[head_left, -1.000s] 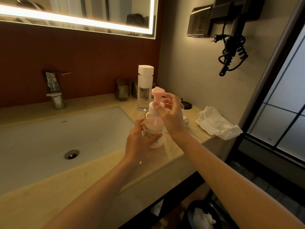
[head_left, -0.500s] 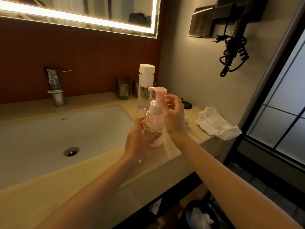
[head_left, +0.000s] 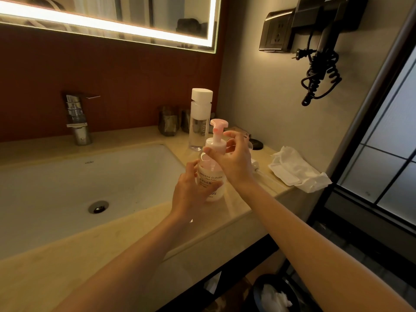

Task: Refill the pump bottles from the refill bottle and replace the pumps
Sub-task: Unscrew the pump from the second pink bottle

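A pink-and-clear pump bottle [head_left: 210, 176] labelled "Smooth Clouds" stands on the counter to the right of the sink. Its pink pump [head_left: 218, 131] sits on top, nozzle pointing left. My left hand [head_left: 192, 192] grips the bottle's body from the near side. My right hand [head_left: 234, 158] holds the pump's collar with thumb and fingers curled round it. Behind stands a tall clear bottle with a white cap [head_left: 200, 119]. A loose white pump [head_left: 258, 168] lies on the counter behind my right wrist, partly hidden.
The white sink [head_left: 78, 183] and chrome tap [head_left: 77, 119] lie to the left. Two dark glasses [head_left: 168, 121] stand at the back wall. A crumpled white tissue [head_left: 297, 168] lies at the counter's right edge. A hair dryer [head_left: 322, 55] hangs above; a bin [head_left: 274, 293] sits below.
The pump head has turned, its nozzle swinging round to point left, as my right hand shifted its hold on the collar. My left hand stays on the bottle.
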